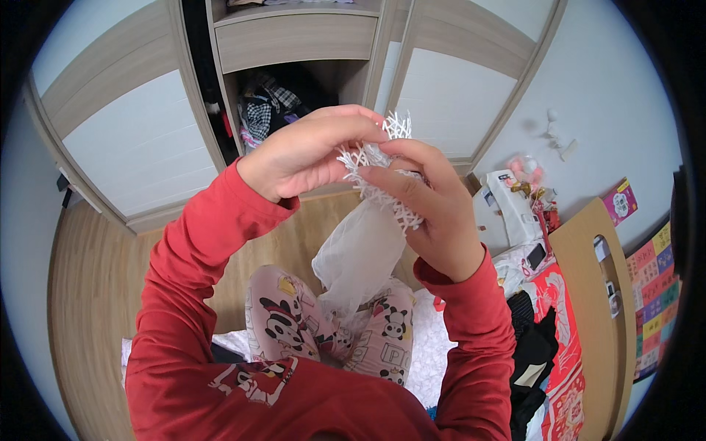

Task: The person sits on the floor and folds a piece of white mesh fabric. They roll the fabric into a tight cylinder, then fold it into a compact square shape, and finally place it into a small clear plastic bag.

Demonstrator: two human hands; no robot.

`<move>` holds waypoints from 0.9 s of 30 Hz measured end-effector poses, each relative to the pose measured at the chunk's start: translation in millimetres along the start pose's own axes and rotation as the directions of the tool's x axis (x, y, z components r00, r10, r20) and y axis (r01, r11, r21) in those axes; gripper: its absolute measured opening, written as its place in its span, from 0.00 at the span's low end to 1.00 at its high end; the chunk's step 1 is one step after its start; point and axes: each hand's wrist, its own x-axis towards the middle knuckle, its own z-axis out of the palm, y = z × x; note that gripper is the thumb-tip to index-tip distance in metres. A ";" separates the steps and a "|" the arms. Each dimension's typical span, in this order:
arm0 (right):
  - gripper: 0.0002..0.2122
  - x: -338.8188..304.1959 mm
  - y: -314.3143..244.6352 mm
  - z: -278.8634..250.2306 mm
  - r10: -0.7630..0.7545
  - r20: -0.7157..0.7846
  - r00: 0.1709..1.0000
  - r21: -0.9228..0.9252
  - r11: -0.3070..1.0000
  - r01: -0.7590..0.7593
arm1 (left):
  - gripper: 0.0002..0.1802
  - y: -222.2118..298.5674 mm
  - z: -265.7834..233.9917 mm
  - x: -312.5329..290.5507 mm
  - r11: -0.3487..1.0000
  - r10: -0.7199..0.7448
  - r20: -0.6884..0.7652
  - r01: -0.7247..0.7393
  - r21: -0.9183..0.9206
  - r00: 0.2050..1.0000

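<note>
Up in front of me, both hands hold a white sheer piece of fabric (357,253) with a lacy, net-like edge. My left hand (312,153) is closed on the far-left part of that edge, its fingertips partly hidden behind the lace. On the other side, my right hand (435,207) grips the bunched edge between thumb and fingers. From the hands the thin cloth hangs down in a long, tube-like shape toward my lap. Its lower end rests between my legs in pink panda-print trousers (283,312).
A wardrobe ahead has sliding doors (140,147) and an open compartment with piled clothes (268,106). To my right lie black clothing (533,353), red printed packaging (562,316), a phone (536,256) and a wooden bed-end board (592,294). Wood flooring (95,294) extends on the left.
</note>
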 end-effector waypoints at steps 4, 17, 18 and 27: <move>0.18 -7.2 1.6 5.8 0.015 -0.003 1.000 -0.038 0.999 -0.015 | 0.15 -3.6 -7.2 8.4 0.948 0.079 -0.167 -0.022 0.318 0.983; 0.09 4.3 30.2 -7.8 0.577 0.224 0.785 0.807 0.342 -0.482 | 0.18 18.4 -6.4 5.0 0.747 0.264 0.273 -0.375 0.549 0.925; 0.09 4.7 31.0 -7.7 0.589 0.235 0.773 0.813 0.317 -0.489 | 0.18 19.6 -7.1 4.0 0.766 0.257 0.263 -0.362 0.531 0.930; 0.10 16.5 36.2 4.3 0.553 -0.110 0.826 0.822 0.518 -0.237 | 0.26 4.3 -14.7 12.8 0.840 0.239 0.106 -0.261 0.476 0.965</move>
